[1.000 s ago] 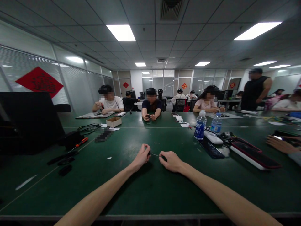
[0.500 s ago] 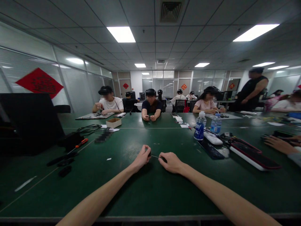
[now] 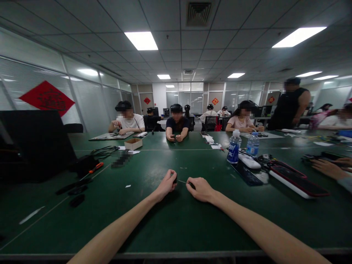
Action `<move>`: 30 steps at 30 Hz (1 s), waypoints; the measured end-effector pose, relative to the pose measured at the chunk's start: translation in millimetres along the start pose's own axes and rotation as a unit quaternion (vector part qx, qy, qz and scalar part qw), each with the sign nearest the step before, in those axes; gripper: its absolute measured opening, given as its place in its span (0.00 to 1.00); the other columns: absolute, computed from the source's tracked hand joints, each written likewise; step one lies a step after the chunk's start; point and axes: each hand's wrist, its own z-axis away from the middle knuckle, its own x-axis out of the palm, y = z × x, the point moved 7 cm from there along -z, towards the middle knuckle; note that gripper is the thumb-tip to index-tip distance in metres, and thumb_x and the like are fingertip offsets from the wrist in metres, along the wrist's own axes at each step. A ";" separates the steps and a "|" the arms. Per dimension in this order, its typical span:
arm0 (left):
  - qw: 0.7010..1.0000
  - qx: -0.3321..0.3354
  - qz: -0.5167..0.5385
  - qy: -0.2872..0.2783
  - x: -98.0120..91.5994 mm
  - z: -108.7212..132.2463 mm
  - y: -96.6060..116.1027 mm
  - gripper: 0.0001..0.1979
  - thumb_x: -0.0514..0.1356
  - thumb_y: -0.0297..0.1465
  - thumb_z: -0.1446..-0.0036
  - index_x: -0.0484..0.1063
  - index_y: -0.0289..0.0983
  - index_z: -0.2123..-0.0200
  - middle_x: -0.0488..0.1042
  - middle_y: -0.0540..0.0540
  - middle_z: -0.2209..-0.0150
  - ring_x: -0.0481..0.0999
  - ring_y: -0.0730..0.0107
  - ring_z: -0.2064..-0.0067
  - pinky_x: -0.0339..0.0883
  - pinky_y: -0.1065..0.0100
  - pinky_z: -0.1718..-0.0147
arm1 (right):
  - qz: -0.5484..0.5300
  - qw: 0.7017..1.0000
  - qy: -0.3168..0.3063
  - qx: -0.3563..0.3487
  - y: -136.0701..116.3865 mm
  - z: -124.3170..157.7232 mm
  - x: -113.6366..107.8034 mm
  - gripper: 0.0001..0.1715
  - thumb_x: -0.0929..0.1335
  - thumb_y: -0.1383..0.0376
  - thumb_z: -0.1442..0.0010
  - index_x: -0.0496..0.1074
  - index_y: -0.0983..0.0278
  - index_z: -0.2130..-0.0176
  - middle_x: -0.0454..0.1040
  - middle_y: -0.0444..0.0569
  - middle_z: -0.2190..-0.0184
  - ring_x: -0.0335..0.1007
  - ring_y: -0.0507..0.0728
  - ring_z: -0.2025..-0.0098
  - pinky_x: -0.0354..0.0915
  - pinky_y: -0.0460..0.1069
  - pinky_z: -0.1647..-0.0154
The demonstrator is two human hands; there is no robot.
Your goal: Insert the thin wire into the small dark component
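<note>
Above the green table (image 3: 165, 227), my left hand (image 3: 166, 185) is closed, fingers curled round a small dark object (image 3: 175, 179) mostly hidden by them; its kind I cannot make out. My right hand (image 3: 202, 189) is closed on a small screwdriver (image 3: 182, 181). Its thin metal shaft points left at the dark object, and its dark handle is mostly inside the fingers. A narrow gap seems to separate the shaft's tip from the object.
Bottles (image 3: 233, 148), a dark phone (image 3: 246, 174) and a red-edged black case (image 3: 298, 179) lie right. An orange-handled tool (image 3: 96, 168), cables (image 3: 104, 150) and a cardboard box (image 3: 133, 143) lie left. A co-worker's hands (image 3: 327, 168) are at far right; others sit opposite.
The screwdriver's tip has drawn back slightly from the dark object in my left hand. My hands otherwise stay nearly in place. A standing person at the back right has shifted left.
</note>
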 end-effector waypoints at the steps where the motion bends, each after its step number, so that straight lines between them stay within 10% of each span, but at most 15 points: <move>1: 1.000 0.000 0.001 0.001 -0.2 -0.1 -0.1 0.21 0.48 0.52 0.46 0.55 0.41 0.62 0.52 0.58 0.80 0.51 0.81 0.83 0.40 0.80 0.84 | 0.001 1.000 -0.002 -0.001 -0.9 0.4 -0.5 0.20 0.57 0.55 0.36 0.70 0.63 0.60 0.73 0.48 0.69 0.68 0.52 0.70 0.59 0.46 0.68; 30: 1.000 -0.012 -0.012 0.020 -2.0 -2.3 -0.4 0.21 0.45 0.53 0.46 0.52 0.43 0.60 0.54 0.58 0.80 0.48 0.83 0.84 0.38 0.80 0.85 | 0.039 0.999 0.025 0.000 -6.6 3.5 -0.6 0.20 0.57 0.54 0.36 0.70 0.61 0.57 0.74 0.49 0.64 0.70 0.55 0.64 0.61 0.48 0.63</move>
